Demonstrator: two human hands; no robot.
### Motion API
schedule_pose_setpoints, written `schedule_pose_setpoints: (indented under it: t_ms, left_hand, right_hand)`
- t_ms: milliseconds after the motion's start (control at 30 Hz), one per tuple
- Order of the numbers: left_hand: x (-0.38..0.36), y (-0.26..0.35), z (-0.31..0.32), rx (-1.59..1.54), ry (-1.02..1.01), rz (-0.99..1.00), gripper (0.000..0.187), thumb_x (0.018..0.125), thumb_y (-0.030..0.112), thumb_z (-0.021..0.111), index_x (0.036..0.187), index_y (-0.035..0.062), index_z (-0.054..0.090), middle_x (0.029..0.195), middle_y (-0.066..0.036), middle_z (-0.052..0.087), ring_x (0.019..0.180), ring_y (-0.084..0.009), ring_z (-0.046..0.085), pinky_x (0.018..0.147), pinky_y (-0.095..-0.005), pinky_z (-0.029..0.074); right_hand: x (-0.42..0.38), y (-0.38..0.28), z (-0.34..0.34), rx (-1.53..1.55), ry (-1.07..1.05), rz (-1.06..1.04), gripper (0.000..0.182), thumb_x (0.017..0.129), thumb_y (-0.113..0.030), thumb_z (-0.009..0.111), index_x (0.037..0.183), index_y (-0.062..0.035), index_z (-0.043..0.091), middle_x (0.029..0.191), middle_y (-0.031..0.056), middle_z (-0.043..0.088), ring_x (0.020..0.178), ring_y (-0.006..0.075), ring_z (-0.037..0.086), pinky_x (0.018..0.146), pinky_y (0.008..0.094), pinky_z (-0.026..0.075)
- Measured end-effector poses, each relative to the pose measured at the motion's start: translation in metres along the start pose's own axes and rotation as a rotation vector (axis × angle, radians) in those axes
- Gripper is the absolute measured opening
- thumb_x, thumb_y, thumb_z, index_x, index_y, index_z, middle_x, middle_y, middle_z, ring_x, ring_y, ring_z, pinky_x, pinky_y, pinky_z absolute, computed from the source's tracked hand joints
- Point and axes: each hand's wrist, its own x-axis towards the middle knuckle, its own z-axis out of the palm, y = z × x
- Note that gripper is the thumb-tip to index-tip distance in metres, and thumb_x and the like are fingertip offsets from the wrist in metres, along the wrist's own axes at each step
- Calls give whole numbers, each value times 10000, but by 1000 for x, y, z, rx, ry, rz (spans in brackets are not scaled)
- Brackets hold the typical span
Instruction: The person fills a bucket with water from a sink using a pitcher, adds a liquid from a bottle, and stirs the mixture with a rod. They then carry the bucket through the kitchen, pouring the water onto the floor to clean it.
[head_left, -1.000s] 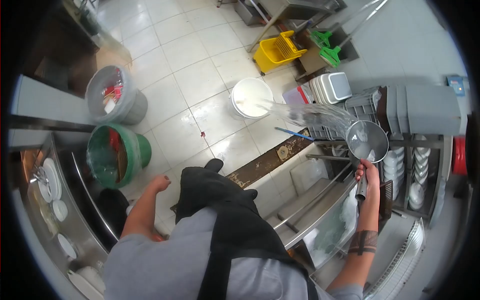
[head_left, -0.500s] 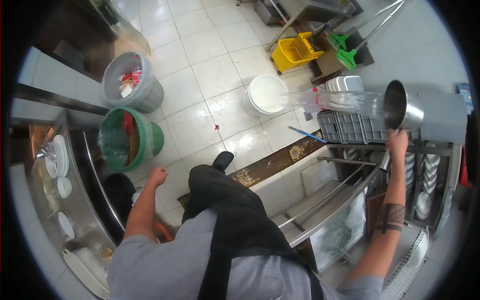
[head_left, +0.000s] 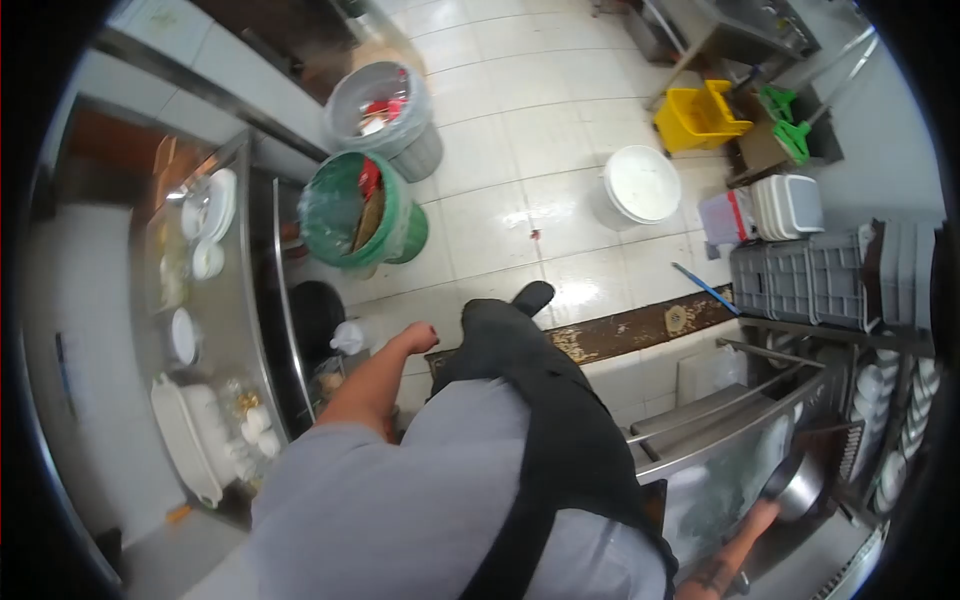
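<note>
Head view: pot lowered to 4 o'clock; water arc gone.
Right hand: grips pot handle.
Left hand: fisted, empty.
Bucket: 1 o'clock.

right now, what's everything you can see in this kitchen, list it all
metal pot: one, silver, low right by the steel counter, in the right hand
white bucket: one, on the tiled floor, centre right
green bin: one, lined, holding rubbish, beside the left counter
grey bin: one, lined, behind the green bin
yellow mop bucket: one, top right
green mop heads: two, right of the mop bucket
grey crates: a row, on the right-hand rack
white dishes: several, on the left steel counter
white bowls: stacks, on shelves at far right
left hand: fist closed, empty, held over the floor
right hand: grips the pot
</note>
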Motion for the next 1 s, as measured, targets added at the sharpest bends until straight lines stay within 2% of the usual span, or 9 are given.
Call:
schedule_pose_setpoints:
  t_ms: [133,233,367,467,567,633,767,833,1000]
  left_hand:
    - [-11,0,6,175,-44,48,305,841,310,626,867,27,734,724,-168,694,686,-278,687,687,-420,528]
    - [-12,10,-19,186,-90,57,318,835,303,626,949,30,741,994,-206,712,938,-389,666,853,-457,517]
    - [4,23,-62,65,-19,-35,337,840,315,640,1002,35,734,1074,-203,701,1040,-381,645,922,-442,496]
    - [21,45,-100,121,70,-17,333,842,300,639,1008,27,733,1070,-213,700,1031,-374,653,914,-439,503]
    - [43,64,-125,93,154,136,288,854,190,650,1022,-40,689,863,-144,708,729,-220,678,690,-357,540]
    - [46,84,-134,1,166,110,307,847,264,644,998,6,715,1027,-212,705,988,-363,664,888,-433,516]
    - [45,120,-146,63,139,150,304,845,259,643,999,5,708,1024,-210,702,986,-365,660,887,-423,516]
    - [50,140,-155,118,150,215,310,845,260,640,1015,9,704,1040,-208,699,1001,-365,655,897,-420,513]
    - [79,134,-162,80,157,304,325,847,262,633,1058,21,693,1083,-204,690,1033,-365,642,916,-415,505]
  right_hand:
    - [-84,79,54,-335,-198,136,278,817,-162,616,926,83,691,903,265,702,852,432,689,729,522,532]
    - [-118,62,92,412,-472,894,255,856,-198,571,634,-72,561,589,110,567,521,248,574,492,393,490]
    - [-109,35,137,1256,-748,992,238,902,-106,446,664,-89,444,535,38,439,435,167,446,406,282,407]
    - [-111,23,135,1947,-521,1226,309,908,-78,500,619,-135,406,521,-14,394,443,111,408,412,253,388]
    - [-122,4,106,2271,-426,955,280,924,-75,487,656,-116,417,553,-27,409,435,91,397,403,214,359]
    - [-125,-18,73,2255,-364,778,257,924,-60,482,678,-106,422,583,-36,416,422,78,376,381,217,352]
    - [-93,-53,3,2192,-535,730,211,920,-64,485,716,-98,441,593,-37,404,408,57,356,346,224,329]
    - [-74,-81,-27,2084,-628,349,202,925,-71,484,728,-102,455,598,-36,420,408,58,378,346,228,341]
    - [-36,-210,-122,1836,-618,399,217,943,-89,485,728,-108,462,583,-37,421,403,61,387,348,227,345]
